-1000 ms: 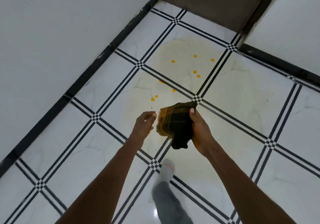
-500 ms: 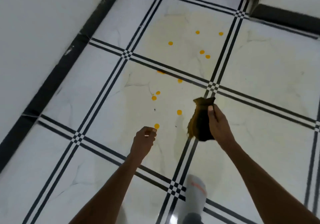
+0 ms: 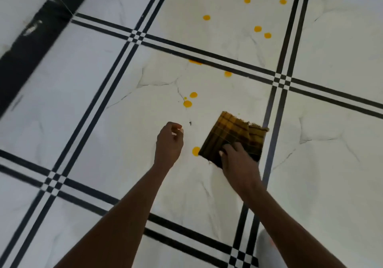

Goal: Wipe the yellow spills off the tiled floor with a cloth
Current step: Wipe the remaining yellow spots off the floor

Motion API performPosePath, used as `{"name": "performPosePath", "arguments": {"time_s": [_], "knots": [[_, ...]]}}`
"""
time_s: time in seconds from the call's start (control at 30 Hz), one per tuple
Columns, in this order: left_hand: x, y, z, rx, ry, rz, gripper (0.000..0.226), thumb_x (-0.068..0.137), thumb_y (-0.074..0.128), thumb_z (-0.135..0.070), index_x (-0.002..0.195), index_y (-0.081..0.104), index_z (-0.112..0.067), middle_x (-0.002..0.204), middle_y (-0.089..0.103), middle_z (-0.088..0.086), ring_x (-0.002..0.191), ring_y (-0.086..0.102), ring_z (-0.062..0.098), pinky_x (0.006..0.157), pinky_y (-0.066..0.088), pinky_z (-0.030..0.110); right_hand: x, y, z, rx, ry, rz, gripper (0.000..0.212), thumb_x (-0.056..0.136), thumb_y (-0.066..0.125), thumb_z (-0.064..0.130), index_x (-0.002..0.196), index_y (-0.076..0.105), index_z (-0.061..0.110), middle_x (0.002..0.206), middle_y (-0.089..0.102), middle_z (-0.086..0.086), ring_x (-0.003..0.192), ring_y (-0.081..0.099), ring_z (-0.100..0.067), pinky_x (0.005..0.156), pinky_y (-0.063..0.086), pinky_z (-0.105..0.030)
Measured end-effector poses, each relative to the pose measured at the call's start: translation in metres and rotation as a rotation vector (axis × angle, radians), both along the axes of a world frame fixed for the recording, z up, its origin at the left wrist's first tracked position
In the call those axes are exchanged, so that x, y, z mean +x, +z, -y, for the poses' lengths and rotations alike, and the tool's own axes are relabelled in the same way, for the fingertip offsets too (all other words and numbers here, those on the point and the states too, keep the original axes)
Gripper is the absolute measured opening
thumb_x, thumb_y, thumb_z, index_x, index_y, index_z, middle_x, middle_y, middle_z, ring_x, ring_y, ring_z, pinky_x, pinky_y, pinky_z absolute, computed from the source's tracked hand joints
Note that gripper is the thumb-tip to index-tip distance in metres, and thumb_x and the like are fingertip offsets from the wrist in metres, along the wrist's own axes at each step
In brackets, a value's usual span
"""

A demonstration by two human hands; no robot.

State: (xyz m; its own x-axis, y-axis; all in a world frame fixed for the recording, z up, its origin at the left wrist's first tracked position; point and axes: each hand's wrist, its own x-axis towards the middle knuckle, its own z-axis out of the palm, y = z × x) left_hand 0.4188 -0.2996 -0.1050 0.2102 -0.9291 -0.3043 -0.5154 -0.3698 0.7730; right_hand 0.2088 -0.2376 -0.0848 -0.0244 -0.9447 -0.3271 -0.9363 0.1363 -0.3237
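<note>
A folded brown and yellow checked cloth (image 3: 230,135) lies flat on the white tiled floor (image 3: 124,135), and my right hand (image 3: 238,162) presses down on its near edge. A yellow drop (image 3: 195,150) touches the cloth's left corner. Two more yellow drops (image 3: 187,103) sit just beyond, and several others (image 3: 257,29) are scattered on the farther tile. My left hand (image 3: 169,143) hovers left of the cloth, fingers loosely curled, holding nothing.
Black double grout lines (image 3: 271,122) cross the floor; one runs just right of the cloth. A black skirting (image 3: 31,45) and white wall close the left side. A blurred foot (image 3: 267,247) stands at the bottom right.
My right hand has lowered the cloth from the air onto the floor, where it now lies spread flat. The camera has come closer to the floor. My left hand stays empty.
</note>
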Motion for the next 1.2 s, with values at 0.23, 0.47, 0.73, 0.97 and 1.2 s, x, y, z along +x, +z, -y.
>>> {"name": "performPosePath", "arguments": {"time_s": [0.23,0.47,0.73,0.97,1.2], "knots": [[0.023,-0.041,0.047,-0.325,-0.131,0.33,0.011,0.099,0.054,-0.011,0.106,0.062,-0.014,0.103,0.063,0.001,0.092,0.062,0.023,0.075,0.054,0.038,-0.023,-0.064,0.044,-0.323,0.018,-0.106,0.043,0.106,0.048,0.04,0.137,0.06,0.014,0.148,0.051,-0.018,0.14,0.046,-0.04,0.119,0.036,-0.059],[0.038,-0.04,0.032,-0.345,-0.26,0.406,0.012,0.094,0.057,-0.007,0.103,0.063,-0.01,0.107,0.057,0.008,0.1,0.055,0.029,0.074,0.054,0.046,-0.019,-0.073,0.037,-0.201,0.115,-0.19,0.066,0.109,0.021,0.051,0.165,0.025,0.016,0.175,0.013,-0.013,0.163,0.008,-0.032,0.128,0.009,-0.066],[0.071,-0.071,0.056,-0.462,-0.26,0.671,0.034,0.103,0.049,-0.02,0.134,0.059,-0.008,0.139,0.058,0.016,0.128,0.055,0.04,0.109,0.043,0.054,-0.038,-0.086,0.049,-0.308,0.23,-0.175,0.068,0.108,0.028,0.054,0.167,0.017,0.022,0.176,0.006,-0.006,0.164,-0.001,-0.023,0.131,0.008,-0.057],[0.083,-0.082,0.043,-0.358,-0.307,0.672,0.052,0.11,0.031,-0.033,0.161,0.035,-0.023,0.172,0.025,0.006,0.162,0.017,0.025,0.13,0.013,0.054,0.0,-0.086,0.167,-0.277,-0.006,-0.187,0.069,0.108,0.018,0.056,0.166,0.019,0.021,0.175,0.012,-0.011,0.163,0.006,-0.03,0.128,0.006,-0.064],[0.084,-0.078,0.043,-0.356,-0.289,0.615,0.053,0.111,0.025,-0.033,0.162,0.033,-0.021,0.173,0.023,0.004,0.162,0.012,0.021,0.13,0.013,0.053,0.073,-0.076,0.118,-0.29,0.562,-0.143,0.064,0.108,0.021,0.059,0.167,0.015,0.033,0.176,0.006,-0.009,0.164,0.0,-0.028,0.129,0.002,-0.062]]}}
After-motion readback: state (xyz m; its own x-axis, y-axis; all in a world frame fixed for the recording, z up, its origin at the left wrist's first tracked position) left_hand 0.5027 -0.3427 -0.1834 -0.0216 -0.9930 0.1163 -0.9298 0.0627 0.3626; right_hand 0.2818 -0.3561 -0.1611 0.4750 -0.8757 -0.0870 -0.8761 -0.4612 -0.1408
